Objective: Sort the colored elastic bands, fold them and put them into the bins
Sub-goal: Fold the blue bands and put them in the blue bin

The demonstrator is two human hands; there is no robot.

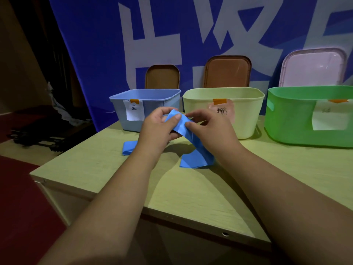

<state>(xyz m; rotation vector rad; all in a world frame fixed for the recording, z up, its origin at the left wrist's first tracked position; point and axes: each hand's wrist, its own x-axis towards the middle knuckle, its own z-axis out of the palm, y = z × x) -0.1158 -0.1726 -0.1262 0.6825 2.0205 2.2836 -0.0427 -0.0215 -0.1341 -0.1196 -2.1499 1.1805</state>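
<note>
Left hand (155,129) and right hand (209,129) close together, fingers (176,117) pinched.

blue band (183,129) | blue bin (152,104) | pale yellow bin (246,111) | green bin (294,123) | blue-white banner (91,44)

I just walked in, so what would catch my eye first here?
The left hand and right hand pinch a blue band over the middle of the table. Behind them three open bins stand in a row: a blue bin at the left, a yellow bin in the middle, a green bin at the right. A blue banner fills the background.
</note>
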